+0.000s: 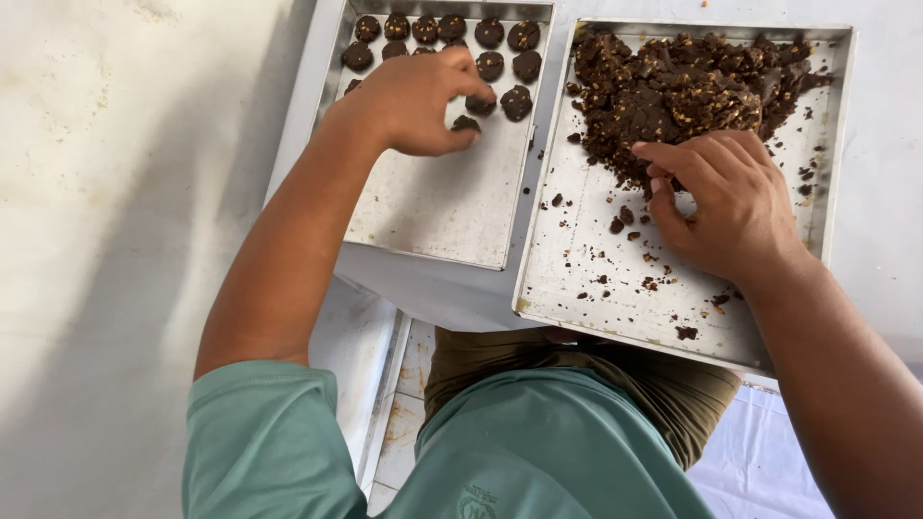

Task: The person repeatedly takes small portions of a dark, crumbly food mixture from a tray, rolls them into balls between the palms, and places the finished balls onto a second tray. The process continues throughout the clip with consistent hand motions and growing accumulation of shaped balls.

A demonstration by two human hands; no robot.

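My left hand (413, 101) reaches over the left metal tray (433, 216), its fingertips pinched on a small dark dough ball (466, 123) resting on the tray floor. Rows of several similar round chocolate dough balls (489, 34) fill the tray's far end. My right hand (731, 202) lies in the right metal tray (586, 259), with curled fingers digging into the near edge of a big heap of dark crumbly dough with nut bits (683, 86). What sits inside the right fingers is hidden.
Dough crumbs (630, 216) lie scattered over the right tray's floor. Both trays rest side by side on a white surface (115, 192). My green shirt (538, 452) fills the bottom of the view, with tiled floor (404, 423) beside it.
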